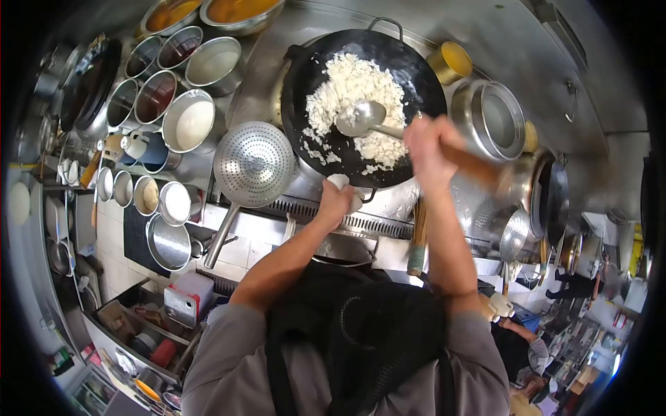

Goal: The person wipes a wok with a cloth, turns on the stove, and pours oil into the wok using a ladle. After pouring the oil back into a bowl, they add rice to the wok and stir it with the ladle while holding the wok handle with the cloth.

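Note:
A black wok (pixel 416 90) sits on the stove with a heap of white rice (pixel 354 76) in it. My right hand (pixel 431 149) is closed around the wooden handle of a ladle (pixel 362 119). The ladle's metal bowl rests on the rice, and the handle's end is blurred. My left hand (pixel 336 204) is closed on a folded white cloth (pixel 339 181) at the wok's near edge, by its small loop handle. How much of the wok the cloth grips is hidden by my fingers. A large perforated strainer (pixel 254 166) lies left of the wok.
Metal pots of sauces and a white bowl (pixel 191 123) crowd the left. Stacked steel bowls (pixel 494 118) and a yellow-filled tin (pixel 454 61) stand right of the wok. A bamboo brush (pixel 417 243) lies at the stove's front edge. Another person (pixel 531 347) is at lower right.

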`<action>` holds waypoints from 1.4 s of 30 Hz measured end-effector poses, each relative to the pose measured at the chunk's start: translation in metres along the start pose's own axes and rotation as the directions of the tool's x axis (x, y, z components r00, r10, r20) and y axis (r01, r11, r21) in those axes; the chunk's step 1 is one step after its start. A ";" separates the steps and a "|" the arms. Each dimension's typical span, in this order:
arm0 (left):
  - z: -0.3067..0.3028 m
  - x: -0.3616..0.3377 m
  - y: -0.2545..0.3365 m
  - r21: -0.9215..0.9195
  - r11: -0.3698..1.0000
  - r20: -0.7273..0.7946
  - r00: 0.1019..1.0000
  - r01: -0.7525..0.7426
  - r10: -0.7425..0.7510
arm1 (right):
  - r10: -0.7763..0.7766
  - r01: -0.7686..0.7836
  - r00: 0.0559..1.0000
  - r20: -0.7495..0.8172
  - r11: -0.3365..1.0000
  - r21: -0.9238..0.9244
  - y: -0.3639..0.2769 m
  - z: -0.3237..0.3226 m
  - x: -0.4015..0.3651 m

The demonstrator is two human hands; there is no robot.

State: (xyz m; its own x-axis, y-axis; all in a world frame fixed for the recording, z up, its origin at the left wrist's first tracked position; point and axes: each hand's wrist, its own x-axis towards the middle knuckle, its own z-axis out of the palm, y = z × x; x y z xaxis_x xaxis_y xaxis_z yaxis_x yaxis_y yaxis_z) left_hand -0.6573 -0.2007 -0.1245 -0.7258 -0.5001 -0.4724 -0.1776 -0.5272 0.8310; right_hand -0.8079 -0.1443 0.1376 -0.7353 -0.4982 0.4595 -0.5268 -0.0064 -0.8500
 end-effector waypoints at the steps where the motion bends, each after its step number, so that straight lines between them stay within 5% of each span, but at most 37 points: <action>1: 0.004 -0.002 0.007 -0.015 0.999 -0.050 0.998 -0.040 0.039 | 0.198 -0.177 0.980 -0.031 0.928 0.329 -0.034 0.001 0.020; 2: 0.007 -0.004 0.015 -0.014 0.999 -0.041 0.998 -0.044 0.044 | 0.266 -0.238 0.964 -0.001 0.865 0.441 -0.065 -0.015 0.025; 4: 0.012 -0.018 0.035 0.058 0.997 -0.126 0.991 -0.041 0.048 | 0.237 -0.189 0.946 -0.221 0.958 0.215 -0.084 -0.023 0.001; 5: 0.012 -0.023 0.048 0.042 0.998 -0.077 0.996 0.050 -0.047 | 0.102 -0.032 0.918 -0.384 0.982 0.184 -0.043 -0.008 -0.009; 6: 0.009 -0.021 0.042 0.046 0.997 -0.073 0.996 0.058 -0.054 | 0.058 0.092 0.944 -0.324 0.899 0.429 -0.011 -0.002 -0.012; 9: 0.006 -0.013 0.032 0.023 0.999 -0.048 0.999 0.025 -0.023 | 0.177 0.003 0.941 -0.290 0.849 0.528 -0.018 -0.023 0.044; 11: 0.002 -0.007 0.018 0.011 1.000 -0.043 0.999 0.005 -0.004 | 0.261 -0.095 0.893 -0.366 0.906 0.413 -0.042 -0.043 0.063; 13: -0.001 -0.004 0.017 -0.071 0.997 0.013 1.000 0.012 -0.011 | 0.181 0.009 0.718 -0.672 0.963 0.268 -0.027 -0.054 0.062; 17: 0.003 -0.013 0.040 -0.060 0.996 0.011 0.998 0.066 -0.065 | 0.268 -0.008 0.876 -0.400 0.839 0.545 -0.006 -0.005 0.065; 20: 0.007 -0.018 0.056 0.009 0.995 -0.073 0.993 0.098 -0.097 | 0.194 -0.020 0.833 -0.518 0.946 0.322 -0.043 -0.035 0.096; 23: 0.008 -0.027 0.069 -0.052 0.989 0.036 0.990 0.136 -0.134 | 0.187 0.067 0.827 -0.530 0.903 0.424 0.006 -0.029 0.099; 26: 0.014 -0.029 0.071 -0.053 0.986 -0.060 0.985 0.160 -0.163 | 0.169 0.116 0.868 -0.467 0.845 0.522 0.004 0.003 0.093; 28: 0.011 -0.027 0.065 0.030 0.993 -0.081 0.990 0.117 -0.114 | 0.230 -0.130 0.921 -0.315 0.942 0.309 -0.029 0.006 0.098; 29: 0.010 -0.026 0.070 0.010 0.994 -0.063 0.992 0.110 -0.110 | 0.255 -0.158 0.879 -0.402 0.953 0.260 -0.047 0.008 0.105; 32: 0.004 -0.018 0.047 0.004 1.000 -0.055 0.998 0.018 -0.018 | 0.027 0.207 0.879 -0.476 0.878 0.432 -0.042 -0.016 0.108; 33: 0.000 -0.015 0.046 -0.005 0.998 0.026 0.998 0.060 -0.060 | 0.032 0.202 0.880 -0.474 0.878 0.434 -0.026 -0.005 0.098; 35: 0.000 -0.007 0.037 -0.010 0.996 0.111 0.990 0.085 -0.084 | 0.187 0.040 0.912 -0.364 0.844 0.534 0.007 0.024 0.080; 36: 0.004 0.001 0.028 0.042 0.999 0.009 1.000 0.003 -0.003 | 0.171 0.057 0.917 -0.359 0.838 0.543 -0.003 0.026 0.091; 38: -0.003 -0.013 0.014 0.115 0.993 -0.088 0.995 -0.039 0.049 | 0.277 -0.214 0.936 -0.216 0.937 0.274 -0.037 0.021 0.093; 42: -0.001 -0.011 0.038 0.008 0.999 0.023 0.999 0.045 -0.045 | -0.018 0.225 0.919 -0.393 0.843 0.488 -0.050 0.002 0.107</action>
State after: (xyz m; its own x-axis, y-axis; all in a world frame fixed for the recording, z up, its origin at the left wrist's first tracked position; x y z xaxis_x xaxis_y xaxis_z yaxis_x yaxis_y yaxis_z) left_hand -0.6552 -0.2154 -0.0882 -0.7324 -0.4599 -0.5021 -0.2154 -0.5431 0.8116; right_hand -0.8595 -0.1989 0.2289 -0.8342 -0.1172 0.5388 -0.4015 -0.5408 -0.7392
